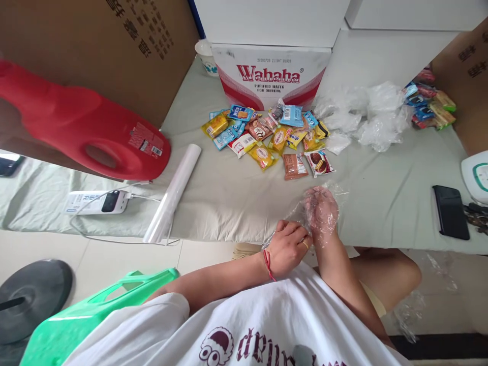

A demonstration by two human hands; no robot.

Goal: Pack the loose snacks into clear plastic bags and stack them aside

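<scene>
My right hand (321, 212) is inside a thin clear plastic bag (335, 190) at the near edge of the cloth-covered table (229, 193); its fingers are spread within the film. My left hand (287, 247) pinches the bag's open end at my right wrist. A red string and a ring are on my left hand. Just beyond the hands lies a pile of small snack packets (267, 133) in yellow, blue, brown and white.
A Wahaha water carton (270, 76) stands behind the snacks. Crumpled clear bags (366, 114) and more snacks (430, 104) lie at the right. A roll of plastic bags (173, 193), a red jug (84, 127), a power strip (95, 202), a black phone (450, 211) and a green stool (95, 310) are around.
</scene>
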